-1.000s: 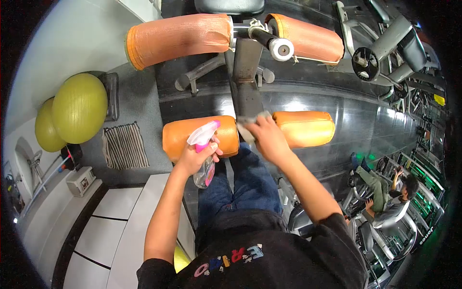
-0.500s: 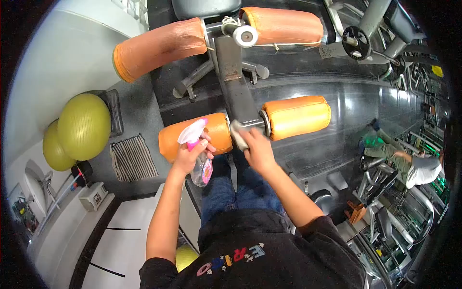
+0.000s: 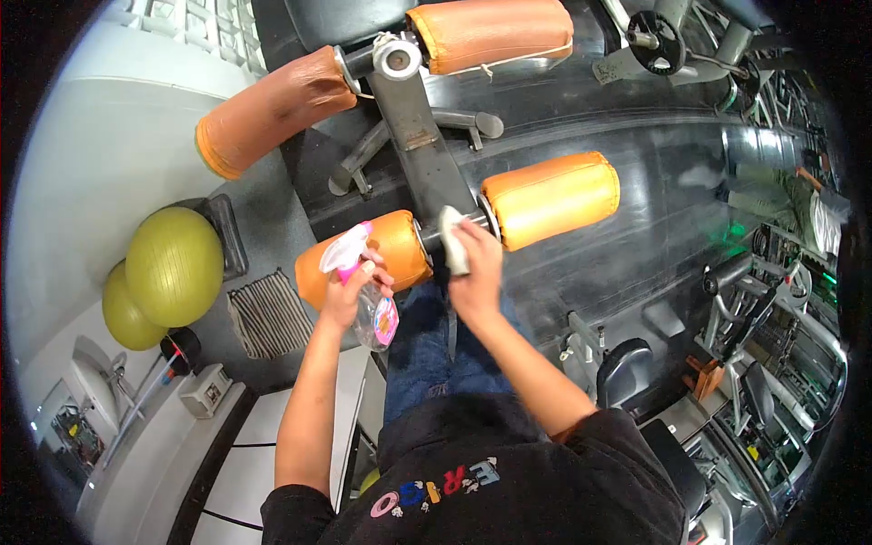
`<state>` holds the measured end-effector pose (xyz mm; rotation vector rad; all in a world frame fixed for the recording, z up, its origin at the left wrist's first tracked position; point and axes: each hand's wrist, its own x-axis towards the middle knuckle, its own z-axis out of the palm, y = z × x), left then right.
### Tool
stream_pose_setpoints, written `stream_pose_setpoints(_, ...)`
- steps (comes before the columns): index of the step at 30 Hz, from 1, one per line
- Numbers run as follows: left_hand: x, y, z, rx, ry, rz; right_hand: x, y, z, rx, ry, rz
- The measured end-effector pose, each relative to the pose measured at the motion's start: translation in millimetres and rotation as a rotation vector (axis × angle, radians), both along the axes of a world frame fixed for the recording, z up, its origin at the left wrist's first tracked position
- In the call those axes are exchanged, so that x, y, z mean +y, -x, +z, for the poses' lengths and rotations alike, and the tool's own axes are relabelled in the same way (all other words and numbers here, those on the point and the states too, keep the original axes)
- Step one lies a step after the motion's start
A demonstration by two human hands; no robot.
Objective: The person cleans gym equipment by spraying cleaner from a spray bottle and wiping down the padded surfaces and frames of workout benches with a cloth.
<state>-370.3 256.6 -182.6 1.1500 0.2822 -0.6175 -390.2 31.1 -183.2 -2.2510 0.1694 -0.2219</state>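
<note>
My left hand (image 3: 352, 292) is wrapped round the neck of a clear spray bottle (image 3: 371, 318) with a white and pink trigger head. The bottle is in front of the left lower orange roller pad (image 3: 392, 243). In my right hand (image 3: 478, 272), a whitish cloth (image 3: 451, 238) is held against or just over the metal bar between the two lower pads; contact is hard to tell. The right lower orange pad (image 3: 550, 200) lies just beyond that hand. A dark metal beam (image 3: 434, 168) runs from the bar up to the upper pads.
Two upper orange pads (image 3: 495, 34) flank the far end of the beam. Yellow-green exercise balls (image 3: 174, 266) and a striped mat (image 3: 270, 315) are on the left. Gym machines (image 3: 772, 318) stand at right, with a person (image 3: 822, 222) among them.
My right hand with the cloth has shifted slightly along the bar and turned more upright. The left hand still holds the bottle. The whole view has tilted and swung rightward.
</note>
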Motion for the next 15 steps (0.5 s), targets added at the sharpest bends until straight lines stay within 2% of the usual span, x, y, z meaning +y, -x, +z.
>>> stream_pose_setpoints(2, -1, 2, 0, 0.001, -0.024, 0.000, 23, 10, -18, -0.025, 0.190, 0.003)
stream_pose_setpoints(3, -1, 3, -1, 0.010, -0.034, 0.007, 22, 16, -20, -0.027, 0.185, -0.007)
stream_pose_setpoints(5, 3, 4, 0, 0.024, -0.050, -0.003, 15, 36, -19, 0.029, -0.130, 0.145)
stream_pose_setpoints(6, 3, 5, 1, 0.019, -0.045, 0.003, 6, 51, -19, 0.032, -0.129, 0.131)
stream_pose_setpoints(8, -3, 0, 0, -0.009, -0.021, 0.007, -23, 73, -19, 0.522, -0.488, 0.208)
stream_pose_setpoints(10, -1, 2, 1, 0.021, -0.005, 0.011, -45, 84, -7, 0.661, -0.409, 0.188)
stream_pose_setpoints(14, 0, 2, 0, -0.018, -0.015, 0.014, -61, 58, 35, 0.502, -0.449, 0.069)
stream_pose_setpoints(15, -1, 2, 1, -0.020, -0.014, 0.011, -60, 48, 37, 0.333, -0.396, 0.057)
